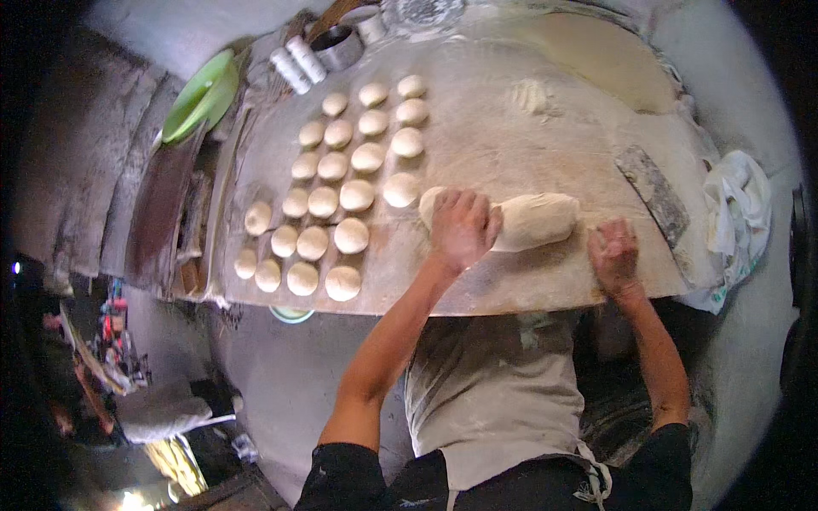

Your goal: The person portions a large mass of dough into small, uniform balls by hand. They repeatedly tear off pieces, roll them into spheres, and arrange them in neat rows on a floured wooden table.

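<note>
A thick log of dough [537, 222] lies on the floured work table [486, 153]. My left hand [465, 227] is on its left end, fingers curled over the dough, with a rounded part of dough showing to the left of the hand. Just right of the log, my right hand [613, 252] rests near the table's front edge, its fingers curled; it is slightly blurred, and whether it holds anything is hidden. Left of the log, several round dough balls [356, 195] stand in uneven rows.
A flat, flour-dusted scraper or board [652, 191] and a white cloth [735, 211] lie at the right. Loose flour [533, 99] and a wide dough sheet [607, 57] are farther back. A metal pot [337, 50] and green basin [203, 96] stand at the back left.
</note>
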`<action>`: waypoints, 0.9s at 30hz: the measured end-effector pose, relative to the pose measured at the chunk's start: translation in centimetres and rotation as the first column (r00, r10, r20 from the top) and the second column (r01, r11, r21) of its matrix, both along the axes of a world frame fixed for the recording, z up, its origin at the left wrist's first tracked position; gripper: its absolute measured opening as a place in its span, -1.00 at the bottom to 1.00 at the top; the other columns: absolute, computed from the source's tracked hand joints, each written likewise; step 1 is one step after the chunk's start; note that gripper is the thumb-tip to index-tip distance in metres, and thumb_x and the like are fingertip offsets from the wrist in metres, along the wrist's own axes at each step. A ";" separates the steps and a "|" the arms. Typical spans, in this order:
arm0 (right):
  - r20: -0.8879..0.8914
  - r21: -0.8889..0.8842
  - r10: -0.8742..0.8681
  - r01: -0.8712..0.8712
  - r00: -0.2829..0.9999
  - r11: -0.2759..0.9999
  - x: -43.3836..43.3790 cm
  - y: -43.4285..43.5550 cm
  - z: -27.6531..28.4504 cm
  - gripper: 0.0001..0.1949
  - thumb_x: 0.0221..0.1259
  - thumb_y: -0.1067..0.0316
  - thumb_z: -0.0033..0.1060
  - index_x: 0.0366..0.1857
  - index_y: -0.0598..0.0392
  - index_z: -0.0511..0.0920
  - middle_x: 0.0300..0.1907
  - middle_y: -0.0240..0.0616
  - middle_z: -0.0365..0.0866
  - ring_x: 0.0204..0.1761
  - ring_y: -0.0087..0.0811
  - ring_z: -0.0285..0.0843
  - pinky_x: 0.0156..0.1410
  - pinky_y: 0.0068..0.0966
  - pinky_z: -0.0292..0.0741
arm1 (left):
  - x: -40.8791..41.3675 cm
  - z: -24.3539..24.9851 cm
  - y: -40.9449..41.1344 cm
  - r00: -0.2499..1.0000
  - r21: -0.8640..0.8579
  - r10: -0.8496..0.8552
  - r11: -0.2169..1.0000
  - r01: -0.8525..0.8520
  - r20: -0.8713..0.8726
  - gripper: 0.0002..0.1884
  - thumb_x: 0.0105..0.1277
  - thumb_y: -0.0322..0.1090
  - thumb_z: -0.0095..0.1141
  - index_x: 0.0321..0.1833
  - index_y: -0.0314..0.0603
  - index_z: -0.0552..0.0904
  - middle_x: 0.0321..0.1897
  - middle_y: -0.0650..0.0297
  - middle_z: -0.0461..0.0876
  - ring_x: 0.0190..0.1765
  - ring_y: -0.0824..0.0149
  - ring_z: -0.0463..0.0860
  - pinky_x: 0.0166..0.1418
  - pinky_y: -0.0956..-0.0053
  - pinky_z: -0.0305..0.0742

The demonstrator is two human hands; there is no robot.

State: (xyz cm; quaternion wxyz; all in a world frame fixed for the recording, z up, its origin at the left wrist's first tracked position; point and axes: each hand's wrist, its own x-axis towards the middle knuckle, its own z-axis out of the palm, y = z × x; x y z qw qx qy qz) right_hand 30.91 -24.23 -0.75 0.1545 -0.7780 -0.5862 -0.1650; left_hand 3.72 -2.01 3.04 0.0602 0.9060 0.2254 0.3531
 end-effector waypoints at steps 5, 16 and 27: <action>0.022 0.170 -0.132 0.127 0.991 0.977 2.3 6.0 -0.4 -0.84 0.43 0.33 0.31 -0.12 0.21 0.66 -0.08 0.05 0.65 -0.03 0.17 0.62 0.20 0.01 0.54 | -0.3 -0.3 0.0 1.000 -0.003 0.014 1.000 -0.014 0.008 -0.79 0.41 -0.18 0.28 -0.24 -0.18 0.66 -0.27 0.07 0.66 -0.07 -0.04 0.66 0.13 -0.01 0.49; 0.039 0.025 -0.083 0.082 0.996 0.996 1.5 3.6 1.1 -0.85 0.48 0.35 0.26 -0.18 0.21 0.68 -0.11 0.00 0.70 -0.02 0.08 0.68 0.20 0.03 0.57 | -0.3 -0.6 0.2 0.999 0.006 0.044 0.999 -0.044 -0.004 -0.77 0.44 -0.14 0.26 -0.18 -0.18 0.70 -0.25 0.07 0.67 -0.03 -0.03 0.66 0.15 -0.02 0.46; -0.139 0.110 -0.206 0.222 0.969 0.969 -2.9 -3.3 1.8 -0.48 0.45 0.22 0.43 0.36 0.26 0.52 0.23 0.13 0.54 0.26 0.25 0.52 0.42 0.06 0.49 | 0.1 -0.1 -0.1 1.000 -0.011 0.021 1.000 -0.021 -0.008 -0.77 0.43 -0.15 0.26 -0.23 -0.19 0.70 -0.26 0.07 0.68 -0.05 -0.03 0.67 0.19 0.00 0.48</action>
